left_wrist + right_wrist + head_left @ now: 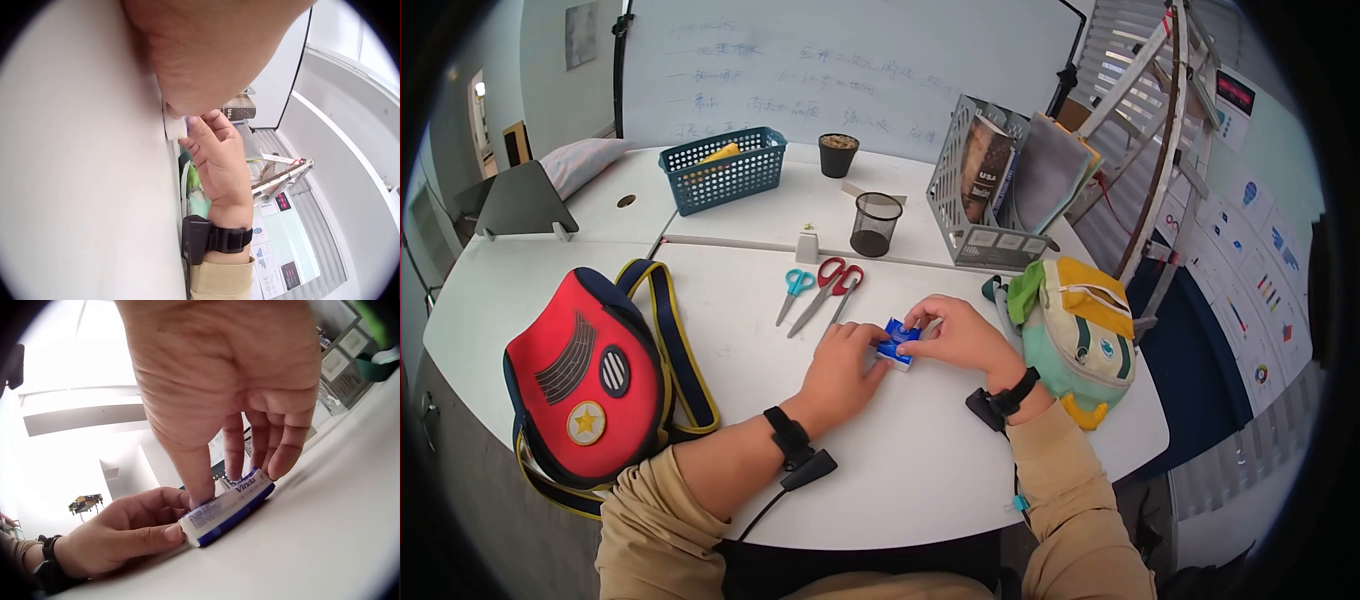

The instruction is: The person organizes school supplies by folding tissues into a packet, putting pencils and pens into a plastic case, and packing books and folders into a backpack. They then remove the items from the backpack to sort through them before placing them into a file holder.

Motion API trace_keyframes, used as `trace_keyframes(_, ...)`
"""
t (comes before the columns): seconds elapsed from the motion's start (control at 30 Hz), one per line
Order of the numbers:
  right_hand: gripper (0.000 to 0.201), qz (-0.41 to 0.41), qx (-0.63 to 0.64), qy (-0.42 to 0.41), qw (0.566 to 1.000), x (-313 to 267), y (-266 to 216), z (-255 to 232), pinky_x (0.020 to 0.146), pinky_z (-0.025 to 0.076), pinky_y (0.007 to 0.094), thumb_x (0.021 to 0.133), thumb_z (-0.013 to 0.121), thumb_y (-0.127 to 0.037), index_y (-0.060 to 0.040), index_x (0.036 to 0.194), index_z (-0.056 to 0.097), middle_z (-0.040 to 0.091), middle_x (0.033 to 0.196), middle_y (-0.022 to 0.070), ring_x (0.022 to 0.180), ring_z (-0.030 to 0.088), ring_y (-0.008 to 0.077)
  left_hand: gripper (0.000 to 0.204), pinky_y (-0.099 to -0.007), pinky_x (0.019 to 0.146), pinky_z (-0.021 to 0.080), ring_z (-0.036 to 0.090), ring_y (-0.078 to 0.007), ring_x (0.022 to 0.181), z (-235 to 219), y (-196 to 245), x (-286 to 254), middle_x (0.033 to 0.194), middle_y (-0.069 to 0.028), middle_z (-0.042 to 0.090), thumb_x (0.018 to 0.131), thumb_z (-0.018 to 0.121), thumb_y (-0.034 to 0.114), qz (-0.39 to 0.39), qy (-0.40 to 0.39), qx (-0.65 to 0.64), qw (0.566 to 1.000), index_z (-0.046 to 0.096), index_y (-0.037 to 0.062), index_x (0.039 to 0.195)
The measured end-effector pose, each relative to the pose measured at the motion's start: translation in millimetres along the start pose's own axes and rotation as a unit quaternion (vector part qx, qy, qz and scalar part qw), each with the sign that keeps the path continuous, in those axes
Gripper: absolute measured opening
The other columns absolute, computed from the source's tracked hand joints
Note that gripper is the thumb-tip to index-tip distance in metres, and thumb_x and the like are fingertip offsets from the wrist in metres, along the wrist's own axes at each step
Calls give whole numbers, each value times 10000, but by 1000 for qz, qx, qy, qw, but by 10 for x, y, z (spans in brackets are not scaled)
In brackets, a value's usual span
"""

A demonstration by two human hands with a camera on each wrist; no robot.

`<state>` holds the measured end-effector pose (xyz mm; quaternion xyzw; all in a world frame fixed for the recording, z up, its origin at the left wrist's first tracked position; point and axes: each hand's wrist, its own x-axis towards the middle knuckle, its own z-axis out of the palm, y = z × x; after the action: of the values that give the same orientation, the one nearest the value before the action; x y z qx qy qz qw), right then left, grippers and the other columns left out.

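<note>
A small blue and white Vinda tissue pack [893,351] is on the white table between both hands, its lettered side facing the right wrist view. My left hand [840,368] holds one end, with the thumb [174,534] along the near side and fingers behind. From above, my right hand [960,335] grips the pack, its thumb on the top close to the left hand and its fingertips at the far edge. A bit of white shows at the top between thumb and fingers in the right wrist view. In the left wrist view, the left hand [212,50] covers most of the pack.
Beyond the hands lie teal scissors [797,284] and red-handled scissors [812,308]. A red backpack [580,370] sits left, a green and yellow bag [1085,335] right. Behind stand a teal basket [725,170], a mesh pen cup [874,226], a potted plant [837,156] and a file rack [1000,245].
</note>
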<state>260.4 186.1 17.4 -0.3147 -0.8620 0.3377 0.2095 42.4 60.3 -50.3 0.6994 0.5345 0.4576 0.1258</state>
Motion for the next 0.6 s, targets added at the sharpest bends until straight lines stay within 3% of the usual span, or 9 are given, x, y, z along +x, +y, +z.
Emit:
trace_keyframes(0.2, 409, -4, -15, 4, 1000, -27, 73, 56, 805, 608, 345, 816, 1023, -243, -19, 1092, 820, 778, 1077, 111, 902, 729, 197, 315, -482, 1063, 542, 663, -382, 1191, 3, -1, 13, 1220, -150, 770, 962, 846, 87, 2, 0, 5, 1000, 718, 33, 1245)
trace_keyframes(0.4, 213, -92, -166, 39, 981, -53, -1, 146, 843, 619, 441, 972, 847, -205, -19, 1073, 817, 790, 1083, 151, 957, 758, 371, 294, -477, 1052, 542, 665, -379, 1182, 1, -6, 16, 1208, -146, 772, 964, 847, 87, -2, -2, -5, 1000, 721, 33, 1224)
trace_keyframes(0.5, 163, -93, -228, 68, 967, -90, -83, 186, 851, 614, 475, 1035, 763, -184, -27, 1050, 805, 792, 1079, 151, 999, 760, 390, 286, -476, 1049, 540, 663, -376, 1174, 5, -18, 16, 1195, -140, 774, 963, 850, 91, -2, -1, -4, 1000, 726, 39, 1215)
trace_keyframes(0.6, 155, -42, -213, 82, 973, -98, -162, 171, 848, 618, 477, 1044, 741, -169, -23, 1081, 778, 802, 1118, 154, 983, 772, 395, 270, -474, 1042, 556, 669, -377, 1172, -1, -33, 19, 1221, -154, 763, 977, 830, 80, 15, -3, 6, 1000, 727, 46, 1224)
